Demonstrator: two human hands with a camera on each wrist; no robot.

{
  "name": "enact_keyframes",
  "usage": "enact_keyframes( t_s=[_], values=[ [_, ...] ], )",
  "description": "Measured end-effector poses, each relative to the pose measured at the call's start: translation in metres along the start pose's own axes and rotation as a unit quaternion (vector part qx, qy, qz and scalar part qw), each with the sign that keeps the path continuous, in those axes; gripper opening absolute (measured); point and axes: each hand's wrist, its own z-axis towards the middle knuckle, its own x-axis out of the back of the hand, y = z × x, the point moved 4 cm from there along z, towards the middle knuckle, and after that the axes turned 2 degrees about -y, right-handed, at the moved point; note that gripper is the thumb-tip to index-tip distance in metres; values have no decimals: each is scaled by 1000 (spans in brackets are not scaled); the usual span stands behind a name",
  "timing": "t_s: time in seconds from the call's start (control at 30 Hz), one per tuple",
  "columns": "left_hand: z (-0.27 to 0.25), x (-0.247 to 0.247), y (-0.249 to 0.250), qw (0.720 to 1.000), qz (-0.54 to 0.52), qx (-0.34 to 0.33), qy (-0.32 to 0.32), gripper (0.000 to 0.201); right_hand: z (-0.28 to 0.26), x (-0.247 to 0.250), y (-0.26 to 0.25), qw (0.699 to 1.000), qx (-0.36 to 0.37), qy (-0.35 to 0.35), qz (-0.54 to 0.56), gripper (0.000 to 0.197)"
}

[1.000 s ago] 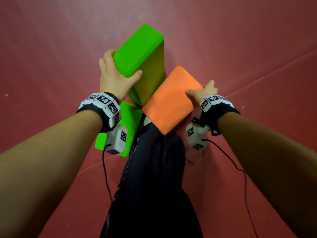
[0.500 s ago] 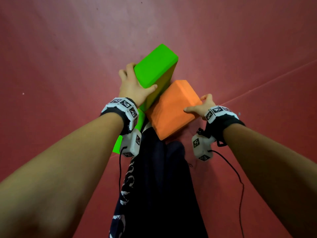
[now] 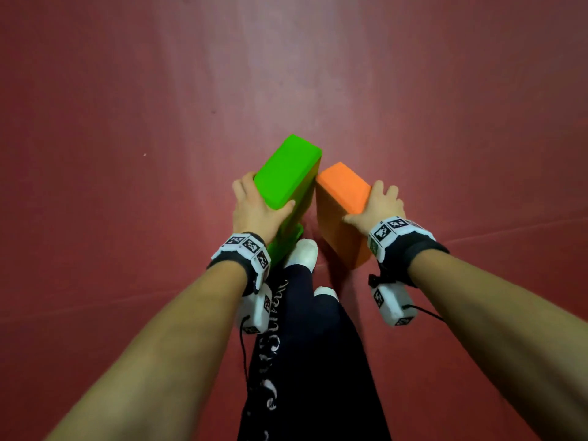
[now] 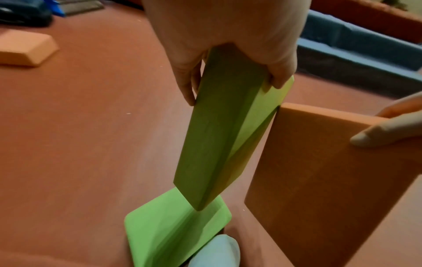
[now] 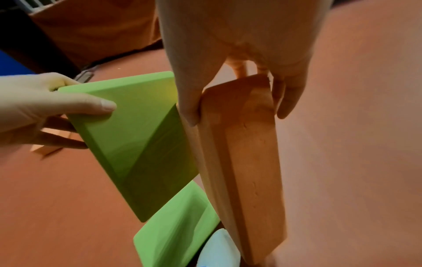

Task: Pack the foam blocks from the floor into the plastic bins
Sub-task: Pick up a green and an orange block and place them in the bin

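My left hand [image 3: 254, 208] grips a green foam block [image 3: 286, 173] by its near end, thumb on one broad face and fingers on the other; the left wrist view shows this green block [image 4: 219, 137] hanging end-down. My right hand [image 3: 378, 203] grips an orange foam block [image 3: 342, 198] the same way, and the two held blocks touch along one edge. The orange block [image 5: 242, 153] hangs down from the fingers [image 5: 285, 101]. A second green block [image 4: 173, 227] lies flat on the red floor beside a white shoe [image 3: 302, 253]. No bin is plainly visible.
Another orange block [image 4: 25, 47] lies on the floor far left in the left wrist view. A blue-edged mat or frame [image 4: 356, 54] runs along the upper right there. Dark trousers [image 3: 305, 361] fill the lower middle of the head view. Red floor [image 3: 127, 122] spreads all around.
Both held blocks have risen off the floor and swung more upright, end-down. The head view has lifted, so more floor shows ahead and a white shoe has come into view.
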Motion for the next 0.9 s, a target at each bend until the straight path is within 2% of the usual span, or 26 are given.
enact_keyframes(
  t_s=[0.2, 0.37, 0.43, 0.6, 0.77, 0.9],
  values=[
    [-50, 74, -66, 990, -56, 84, 94, 80, -57, -2, -80, 993, 104, 10, -56, 85],
    [-106, 128, -145, 960, -118, 178, 180, 81, -113, -44, -161, 978, 178, 18, -107, 81],
    [-125, 134, -164, 954, -132, 195, 187, 79, -128, -58, -178, 977, 179, 9, -117, 81],
    [-216, 150, -284, 895, -191, 310, 258, 78, -204, -159, -256, 941, 263, -30, -211, 76],
    [-283, 143, -393, 858, -218, 382, 266, 82, -270, -271, -300, 898, 319, -56, -298, 75],
    [-332, 141, -476, 797, -269, 453, 295, 79, -317, -360, -334, 871, 334, -66, -354, 76]
  ],
)
